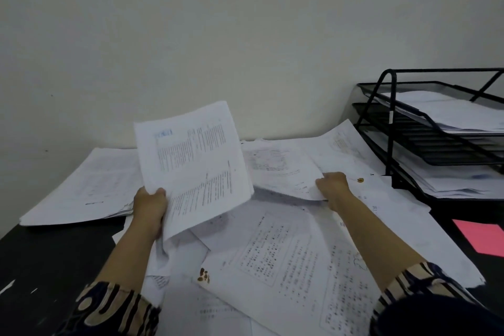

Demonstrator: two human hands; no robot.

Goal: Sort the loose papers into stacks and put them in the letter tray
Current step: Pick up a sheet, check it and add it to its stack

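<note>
Sleeves [114, 308] with a curly pattern are sitting closest to us, and past them our two arms are reaching out over a big mess of loose papers [286, 259]. We are holding up a bundle of sheets [196, 163] in our left hand [150, 207]. That grip is wrapping around the bundle's bottom corner, with the thumb pressing on the front page, and the pages are tilting up off the dark surface [41, 254]. Our right hand [334, 185] is curling its grip onto the edge of another sheet [283, 169], which is lifting a little over the pile.

We are partway through, we think. One tidy stack [81, 188] is lying flat on the far left. The black letter tray [409, 131] is standing on the right, and we are seeing white pages in its top shelf and its bottom shelf. The middle shelf is looking dark, and we cannot tell if anything is in it.

Lots is still waiting. Many pages are lying crooked and crossing over each other in front of us, and one has a brown stain [204, 275]. A pink paper [482, 237] is resting alone near the tray.
</note>
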